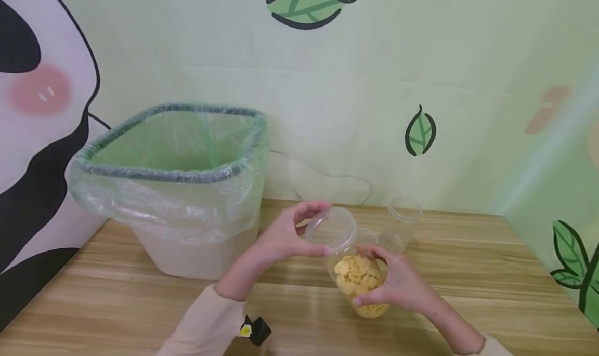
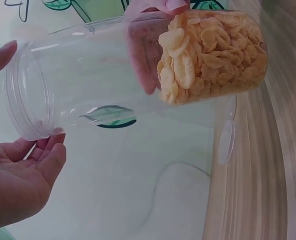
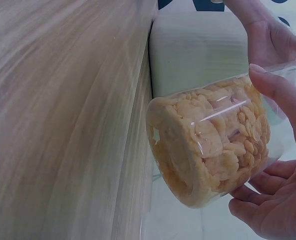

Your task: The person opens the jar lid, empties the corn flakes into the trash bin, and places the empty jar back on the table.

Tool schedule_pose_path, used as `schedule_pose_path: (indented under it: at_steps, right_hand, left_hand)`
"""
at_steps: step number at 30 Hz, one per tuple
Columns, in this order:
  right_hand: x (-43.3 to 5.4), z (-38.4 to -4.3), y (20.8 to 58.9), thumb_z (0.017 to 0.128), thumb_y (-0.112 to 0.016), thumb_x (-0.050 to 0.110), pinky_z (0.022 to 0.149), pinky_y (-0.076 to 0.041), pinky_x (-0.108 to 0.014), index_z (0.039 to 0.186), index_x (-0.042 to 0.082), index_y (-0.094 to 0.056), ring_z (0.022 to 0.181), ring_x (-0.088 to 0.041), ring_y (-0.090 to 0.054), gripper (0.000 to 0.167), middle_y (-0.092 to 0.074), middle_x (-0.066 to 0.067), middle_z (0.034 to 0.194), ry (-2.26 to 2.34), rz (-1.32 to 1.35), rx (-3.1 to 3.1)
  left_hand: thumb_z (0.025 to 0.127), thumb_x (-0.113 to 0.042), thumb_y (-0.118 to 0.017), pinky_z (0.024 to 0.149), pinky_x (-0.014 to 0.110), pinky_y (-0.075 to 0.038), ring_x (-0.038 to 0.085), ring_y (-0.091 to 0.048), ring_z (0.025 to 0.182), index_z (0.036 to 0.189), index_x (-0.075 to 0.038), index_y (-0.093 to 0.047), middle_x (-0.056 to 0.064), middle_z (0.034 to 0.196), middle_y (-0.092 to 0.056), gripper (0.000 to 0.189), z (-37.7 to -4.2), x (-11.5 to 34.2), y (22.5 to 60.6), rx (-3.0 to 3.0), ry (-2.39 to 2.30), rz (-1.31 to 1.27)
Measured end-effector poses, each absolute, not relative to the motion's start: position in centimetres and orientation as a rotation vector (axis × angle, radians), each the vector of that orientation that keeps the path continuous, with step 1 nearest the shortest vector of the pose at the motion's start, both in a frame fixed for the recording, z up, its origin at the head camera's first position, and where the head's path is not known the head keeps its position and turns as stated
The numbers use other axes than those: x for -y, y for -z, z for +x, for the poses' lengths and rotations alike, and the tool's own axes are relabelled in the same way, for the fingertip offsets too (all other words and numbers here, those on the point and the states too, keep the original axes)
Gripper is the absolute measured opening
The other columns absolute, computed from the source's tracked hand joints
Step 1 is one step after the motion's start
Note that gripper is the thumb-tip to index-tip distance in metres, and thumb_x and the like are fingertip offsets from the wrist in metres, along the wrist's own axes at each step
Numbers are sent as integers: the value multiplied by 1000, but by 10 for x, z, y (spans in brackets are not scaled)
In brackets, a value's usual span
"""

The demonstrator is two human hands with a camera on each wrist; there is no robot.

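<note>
A clear plastic jar [image 2: 103, 65], about half full of cornflakes [image 1: 359, 274], is held tilted over the table. My right hand [image 1: 402, 280] grips its body around the flakes, thumb on the near side and fingers behind. At the top end, my left hand [image 1: 292, 234] holds the clear screw lid [image 1: 331, 227] by its rim between thumb and fingers. In the left wrist view the lid [image 2: 30, 92] sits on the jar's mouth. The right wrist view shows the jar's base [image 3: 172, 155] raised off the wooden table.
Behind the right hand stands a second clear container [image 1: 404, 218], with a clear round piece [image 1: 367, 235] beside it. A bin [image 1: 196, 252] lined with a green bag [image 1: 173, 200] stands on the left. A printed wall [image 1: 327, 111] backs the wooden table [image 1: 491, 273].
</note>
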State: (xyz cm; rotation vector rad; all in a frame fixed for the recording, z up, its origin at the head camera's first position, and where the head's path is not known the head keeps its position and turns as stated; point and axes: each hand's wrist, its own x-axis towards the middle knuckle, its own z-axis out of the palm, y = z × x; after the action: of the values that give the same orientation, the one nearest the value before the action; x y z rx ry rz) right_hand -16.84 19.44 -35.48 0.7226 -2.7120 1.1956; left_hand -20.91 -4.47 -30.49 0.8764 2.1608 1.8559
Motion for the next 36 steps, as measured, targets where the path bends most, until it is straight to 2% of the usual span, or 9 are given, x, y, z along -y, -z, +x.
schedule_pose_path:
  at_steps: [9, 13, 17, 22, 25, 33, 36]
  right_hand:
    - [-195, -168, 355, 52, -87, 37, 89, -43, -49, 117, 4, -56, 101, -23, -56, 79, -63, -1, 103, -1203, 703, 2724]
    - [-196, -167, 355, 52, -87, 37, 91, -41, -51, 117, 3, -56, 104, -27, -55, 80, -62, -4, 106, -1208, 699, 2724]
    - [-195, -166, 354, 51, -87, 37, 93, -40, -51, 117, 3, -55, 107, -28, -55, 81, -62, -4, 108, -1211, 714, 2717]
    - [-195, -164, 355, 51, -87, 38, 93, -40, -51, 116, 3, -56, 105, -27, -56, 80, -63, -2, 105, -1198, 732, 2712]
    - [-196, -164, 356, 51, -87, 38, 92, -41, -51, 115, 3, -57, 104, -24, -56, 79, -63, 1, 102, -1195, 742, 2707]
    - [-195, -163, 355, 50, -87, 38, 89, -43, -48, 113, 2, -58, 98, -16, -56, 79, -62, 3, 96, -1148, 747, 2704]
    - [-195, -163, 355, 50, -88, 37, 89, -43, -49, 113, 2, -58, 99, -19, -56, 78, -63, 1, 98, -1158, 737, 2704]
  left_hand:
    - [65, -10, -81, 101, 41, -35, 23, -40, 124, 132, 0, -40, 9, 134, -44, 79, -211, 47, 306, -2154, -1796, 951]
    - [66, -6, -80, 101, 45, -34, 23, -37, 126, 136, -1, -37, 10, 137, -42, 82, -212, 50, 307, -2065, -1796, 1068]
    - [67, 0, -76, 102, 47, -31, 25, -35, 128, 137, 3, -32, 16, 140, -37, 83, -216, 53, 309, -1908, -1824, 1204]
    - [69, -8, -76, 105, 43, -28, 28, -30, 131, 137, 8, -27, 22, 143, -29, 86, -221, 56, 313, -1740, -1842, 1322]
    - [70, -7, -75, 106, 42, -27, 29, -29, 132, 137, 10, -26, 25, 143, -27, 84, -223, 56, 314, -1692, -1839, 1347]
    - [68, 4, -72, 104, 45, -29, 27, -33, 129, 135, 10, -31, 23, 141, -33, 79, -222, 55, 313, -1724, -1835, 1298]
    - [66, 6, -73, 103, 46, -30, 27, -35, 128, 134, 9, -34, 21, 139, -37, 78, -220, 54, 311, -1798, -1850, 1235]
